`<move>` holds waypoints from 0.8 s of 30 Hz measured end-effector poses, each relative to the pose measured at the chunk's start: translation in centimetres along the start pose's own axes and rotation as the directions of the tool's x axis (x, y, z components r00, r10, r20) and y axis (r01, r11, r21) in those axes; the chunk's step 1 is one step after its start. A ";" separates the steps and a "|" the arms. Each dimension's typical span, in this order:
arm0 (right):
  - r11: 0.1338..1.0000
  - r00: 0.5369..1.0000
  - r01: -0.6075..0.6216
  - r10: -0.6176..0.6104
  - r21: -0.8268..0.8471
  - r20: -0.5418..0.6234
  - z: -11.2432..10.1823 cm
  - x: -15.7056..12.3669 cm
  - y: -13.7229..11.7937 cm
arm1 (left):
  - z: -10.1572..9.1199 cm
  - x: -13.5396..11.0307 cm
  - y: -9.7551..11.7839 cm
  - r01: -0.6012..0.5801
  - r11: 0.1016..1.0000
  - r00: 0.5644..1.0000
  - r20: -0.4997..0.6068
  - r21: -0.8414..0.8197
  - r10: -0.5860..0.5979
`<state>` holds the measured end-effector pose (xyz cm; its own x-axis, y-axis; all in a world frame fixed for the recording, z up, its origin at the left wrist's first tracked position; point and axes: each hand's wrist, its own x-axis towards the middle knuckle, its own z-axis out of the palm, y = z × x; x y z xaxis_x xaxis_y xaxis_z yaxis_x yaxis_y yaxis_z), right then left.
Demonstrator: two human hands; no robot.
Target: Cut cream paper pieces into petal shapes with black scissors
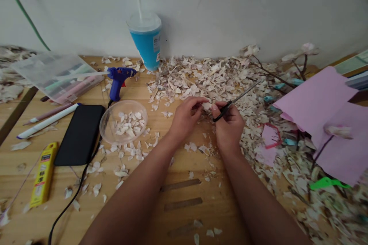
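My right hand (230, 128) is closed around scissors (244, 93). Their black handles sit under my thumb, and the metal blades point up and away to the right. Close by on the left, my left hand (186, 116) has curled fingers, with the fingertips at a small pale petal-like flake (206, 105). That flake lies between the two hands, just by the right thumb. Beyond both hands spreads a heap of pale dry flakes (198, 74). A clear round tub (103, 132) with similar flakes inside stands left of my left forearm.
A blue glue gun (116, 84), a blue cup with straw (148, 46), a black phone (80, 136), a yellow box (43, 176) and a clear pen case (54, 72) stand left. Pink sheets (319, 95), flower twigs (317, 157) and a green plastic piece (327, 183) lie right.
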<state>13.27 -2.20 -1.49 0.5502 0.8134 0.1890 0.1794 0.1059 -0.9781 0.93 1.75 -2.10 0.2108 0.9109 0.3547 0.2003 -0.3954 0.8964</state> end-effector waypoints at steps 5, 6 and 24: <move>1.000 1.000 0.002 -0.002 0.007 0.006 -0.1 0.1 0.1 | 0.0 -0.1 0.0 0.001 1.000 1.000 0.012 0.002 -0.001; 1.000 1.000 0.001 -0.001 0.011 0.010 0.0 0.1 0.1 | 0.0 -0.1 0.0 -0.002 1.000 1.000 0.009 0.001 0.002; 1.000 0.997 -0.018 0.018 -0.010 0.077 0.1 -0.1 0.0 | -0.3 -0.3 0.2 -0.136 0.954 0.986 -0.054 0.269 0.156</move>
<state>13.13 -2.27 -1.49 0.4886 0.8570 0.1636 0.1773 0.0861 -0.9804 0.65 1.47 -1.93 0.1876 0.8429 0.5043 0.4194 -0.5330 0.7349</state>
